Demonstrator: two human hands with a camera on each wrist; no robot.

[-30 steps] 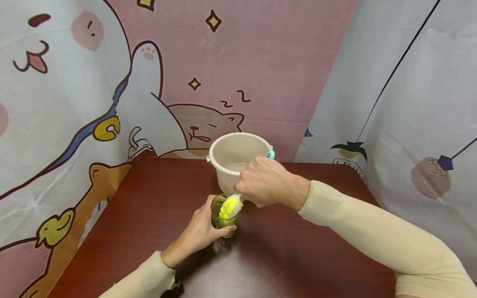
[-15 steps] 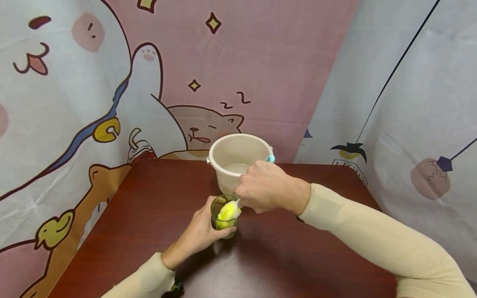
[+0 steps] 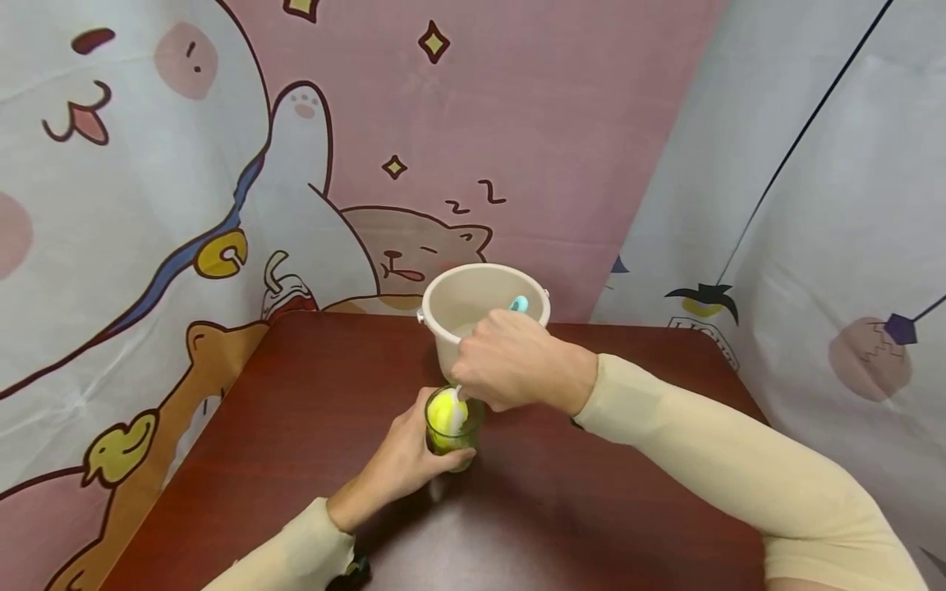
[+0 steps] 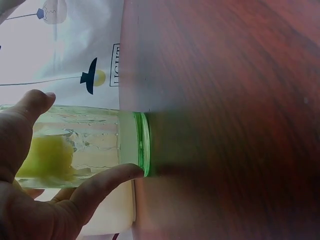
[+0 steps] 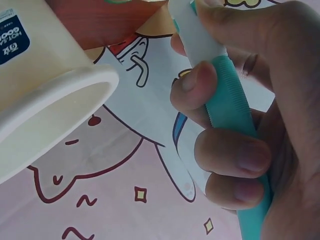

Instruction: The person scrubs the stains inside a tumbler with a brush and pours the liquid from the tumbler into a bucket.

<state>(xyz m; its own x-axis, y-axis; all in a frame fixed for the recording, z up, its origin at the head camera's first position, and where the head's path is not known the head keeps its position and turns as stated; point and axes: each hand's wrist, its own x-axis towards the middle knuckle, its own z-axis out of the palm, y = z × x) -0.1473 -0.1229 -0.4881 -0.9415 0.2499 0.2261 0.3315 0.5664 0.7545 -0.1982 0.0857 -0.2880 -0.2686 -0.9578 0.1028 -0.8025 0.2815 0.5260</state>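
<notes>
My left hand [image 3: 405, 451] grips a green-tinted drinking glass [image 4: 97, 145], thumb on the near side in the head view. Wet streaks show on its wall in the left wrist view. The glass stands about upright; whether its base touches the table is unclear. Inside its mouth sits the yellow and white sponge head [image 3: 446, 412] of a cup brush. My right hand [image 3: 510, 361] holds that brush from above, its fingers curled round the teal and white handle [image 5: 227, 95] in the right wrist view. The teal handle end pokes up above the fist.
A cream bucket [image 3: 447, 353] stands just behind the glass, close to my right hand. Its label [image 5: 12, 37] shows in the right wrist view. All of this is on a dark red-brown table [image 3: 606, 492], with a cartoon-printed cloth [image 3: 554, 123] hanging behind.
The brush head has gone deeper into the glass and towards its left side. My right hand has shifted slightly left, bringing the handle more upright. My left hand keeps its grip on the glass.
</notes>
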